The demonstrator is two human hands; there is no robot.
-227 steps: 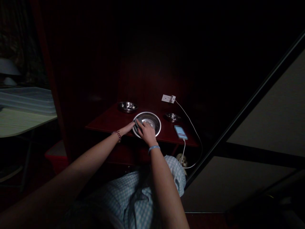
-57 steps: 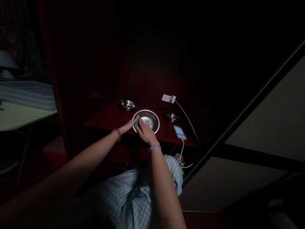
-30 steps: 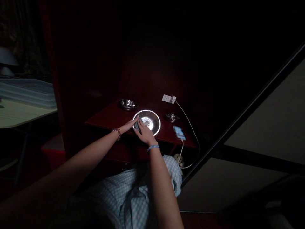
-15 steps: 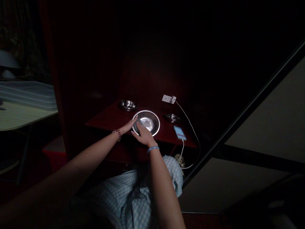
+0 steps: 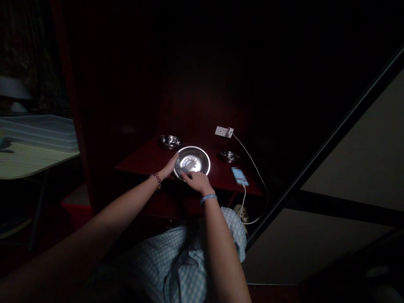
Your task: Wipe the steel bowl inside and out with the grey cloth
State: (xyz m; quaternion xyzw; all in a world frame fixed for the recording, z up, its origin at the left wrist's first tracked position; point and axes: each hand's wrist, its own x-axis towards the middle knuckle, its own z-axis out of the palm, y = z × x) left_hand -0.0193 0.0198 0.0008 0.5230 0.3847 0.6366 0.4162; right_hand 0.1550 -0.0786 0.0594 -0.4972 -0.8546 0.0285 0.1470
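Observation:
A shiny steel bowl (image 5: 206, 160) is tilted toward me at the front edge of the dark red shelf. My left hand (image 5: 169, 167) grips its left rim, the fingers partly hidden behind the side. My right hand (image 5: 197, 180) is at the near rim with its fingers curled down inside the bowl. Something greyish shows by those fingertips, too dim to name. A smaller steel bowl (image 5: 170, 142) sits behind to the left, and another small steel bowl (image 5: 229, 157) is to the right.
A phone (image 5: 240, 176) lies on the shelf (image 5: 139, 162) at right, its white cable running to a wall socket (image 5: 224, 131). Stacked clear plastic lids or trays (image 5: 41, 130) rest on a pale table (image 5: 41, 160) at left. A dark-framed panel (image 5: 341, 168) slants along the right.
My right hand has moved slightly right and toward me, away from my left hand, its fingers now more curled. The bowl tips a little more toward me. My left hand keeps its hold.

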